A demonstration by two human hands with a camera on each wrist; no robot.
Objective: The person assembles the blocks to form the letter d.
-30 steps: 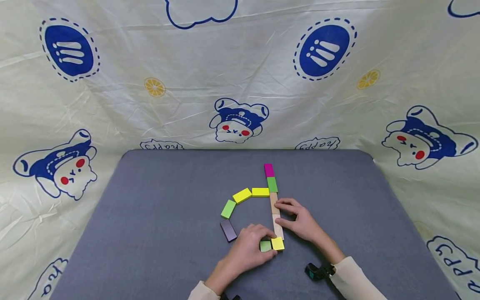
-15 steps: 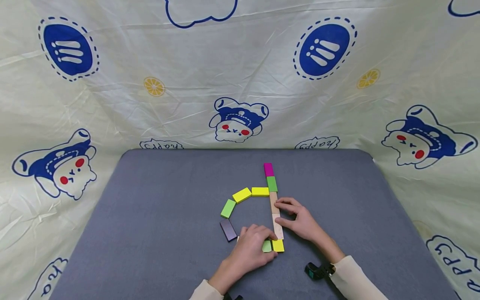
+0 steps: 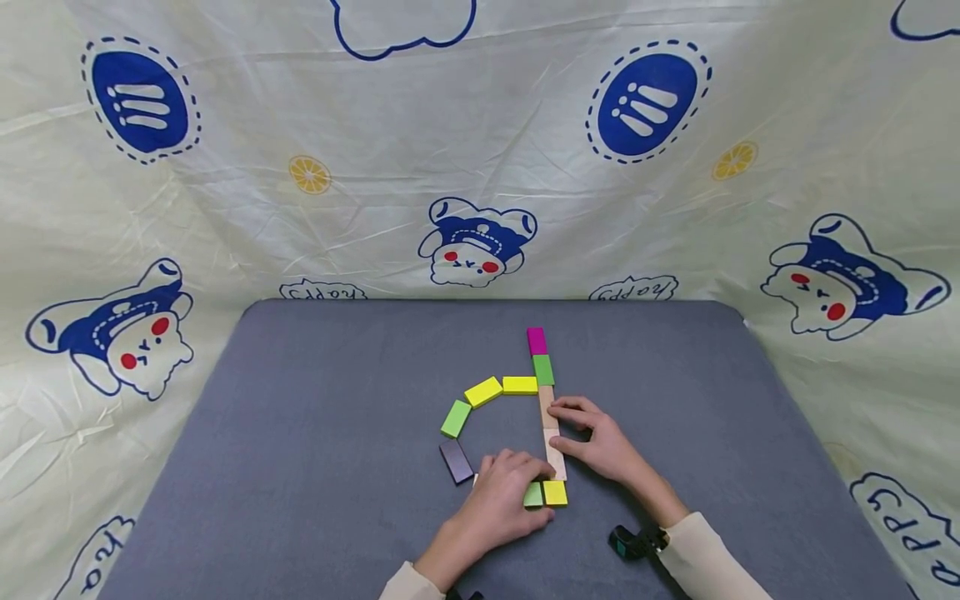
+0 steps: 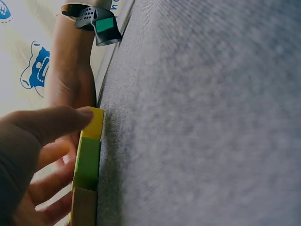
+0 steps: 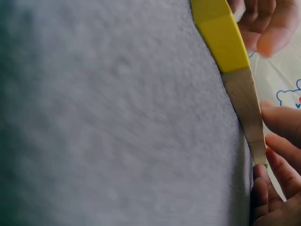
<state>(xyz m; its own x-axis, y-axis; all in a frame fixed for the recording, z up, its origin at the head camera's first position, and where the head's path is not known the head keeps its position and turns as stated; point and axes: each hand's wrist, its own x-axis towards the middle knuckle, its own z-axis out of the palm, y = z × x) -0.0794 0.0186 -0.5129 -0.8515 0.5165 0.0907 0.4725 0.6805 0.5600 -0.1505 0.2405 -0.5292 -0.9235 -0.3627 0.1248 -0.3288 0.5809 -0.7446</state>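
Small wooden blocks lie joined in a loop with a straight stem on the table. My left hand (image 3: 498, 496) hovers over the lower end, its thumb and fingertips spread around a yellow block (image 3: 555, 493) and a light green block (image 3: 533, 495). In the right wrist view, a gap shows between its thumb and the yellow block (image 5: 221, 42). My right hand (image 3: 600, 442) rests its fingertips on two plain wood blocks (image 3: 549, 407) of the stem. A pale block beside the green one is mostly hidden under my left hand.
Up the stem are a green block (image 3: 543, 370) and a magenta block (image 3: 536, 341). Around the loop lie two yellow blocks (image 3: 521, 385), a green block (image 3: 456, 418) and a dark purple block (image 3: 456, 462). A printed cloth (image 3: 480, 150) hangs behind the grey table (image 3: 315, 467).
The yellow block at the lower end has shifted slightly toward me, into line with the green one. My left thumb has come off it. My right hand stays put.
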